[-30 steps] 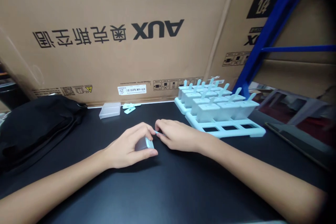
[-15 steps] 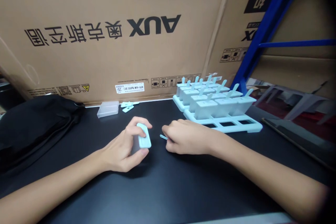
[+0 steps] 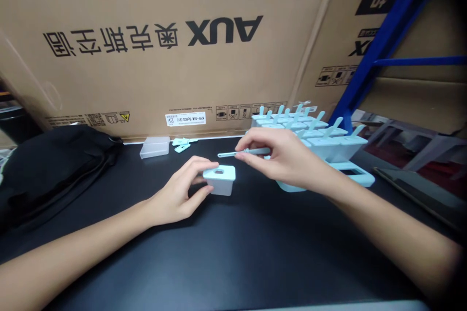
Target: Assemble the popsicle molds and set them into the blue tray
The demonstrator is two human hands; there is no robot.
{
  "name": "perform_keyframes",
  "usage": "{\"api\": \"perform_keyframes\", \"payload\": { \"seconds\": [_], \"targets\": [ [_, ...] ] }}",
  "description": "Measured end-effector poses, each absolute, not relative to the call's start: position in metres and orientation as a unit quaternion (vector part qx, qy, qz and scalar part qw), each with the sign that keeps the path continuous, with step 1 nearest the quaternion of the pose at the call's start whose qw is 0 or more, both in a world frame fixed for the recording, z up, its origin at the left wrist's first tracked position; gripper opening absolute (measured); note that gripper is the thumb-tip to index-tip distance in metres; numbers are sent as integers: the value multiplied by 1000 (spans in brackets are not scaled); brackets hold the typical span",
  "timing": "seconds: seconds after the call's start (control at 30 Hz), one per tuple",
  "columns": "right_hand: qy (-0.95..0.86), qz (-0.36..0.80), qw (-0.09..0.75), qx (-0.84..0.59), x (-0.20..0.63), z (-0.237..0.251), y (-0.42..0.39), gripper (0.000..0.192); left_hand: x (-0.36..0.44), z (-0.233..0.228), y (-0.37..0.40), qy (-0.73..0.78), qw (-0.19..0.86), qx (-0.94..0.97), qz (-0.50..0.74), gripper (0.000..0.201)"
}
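Observation:
My left hand grips a small translucent popsicle mold from its left side, thumb in front and fingers behind. The mold is upright, and its light blue lid has an oval slot in the middle. Pinched between the thumb and fingers of my right hand is a light blue popsicle stick, held nearly level with its narrow end pointing left, above and apart from the lid. Behind my right hand, several lidded molds with upright sticks stand in light blue racks, partly hidden by the hand.
An empty-looking translucent mold lies at the back, beside several loose blue pieces. A black bag rests on the left. A large cardboard box walls off the rear, and a blue metal frame rises at the right.
My left hand has turned the mold from tilted to upright and moved it right. My right hand has lifted and turned, bringing the stick into fuller view. The camera view has shifted slightly.

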State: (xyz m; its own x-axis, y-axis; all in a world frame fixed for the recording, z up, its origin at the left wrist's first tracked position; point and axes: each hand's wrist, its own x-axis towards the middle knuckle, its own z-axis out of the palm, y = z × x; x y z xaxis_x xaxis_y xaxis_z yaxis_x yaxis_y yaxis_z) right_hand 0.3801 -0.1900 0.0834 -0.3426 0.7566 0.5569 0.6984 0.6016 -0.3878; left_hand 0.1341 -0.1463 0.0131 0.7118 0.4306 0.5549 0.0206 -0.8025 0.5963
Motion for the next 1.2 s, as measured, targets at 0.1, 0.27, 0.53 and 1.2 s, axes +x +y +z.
{"api": "perform_keyframes", "payload": {
  "seconds": [0.1, 0.27, 0.53, 1.2],
  "targets": [
    [-790, 99, 428, -427, 378, 88, -195, 13, 135, 10, -145, 157, 328, 853, 374, 44],
    [-794, 146, 422, -412, 374, 91, -201, 14, 136, 8, -146, 183, 331, 839, 392, 45],
    [-775, 185, 403, -451, 373, 83, -194, 14, 135, 11, -147, 192, 314, 847, 383, 40],
    [-788, 165, 424, -415, 360, 75, -203, 31, 136, 13, -147, 171, 296, 864, 370, 39]
  ]
}}
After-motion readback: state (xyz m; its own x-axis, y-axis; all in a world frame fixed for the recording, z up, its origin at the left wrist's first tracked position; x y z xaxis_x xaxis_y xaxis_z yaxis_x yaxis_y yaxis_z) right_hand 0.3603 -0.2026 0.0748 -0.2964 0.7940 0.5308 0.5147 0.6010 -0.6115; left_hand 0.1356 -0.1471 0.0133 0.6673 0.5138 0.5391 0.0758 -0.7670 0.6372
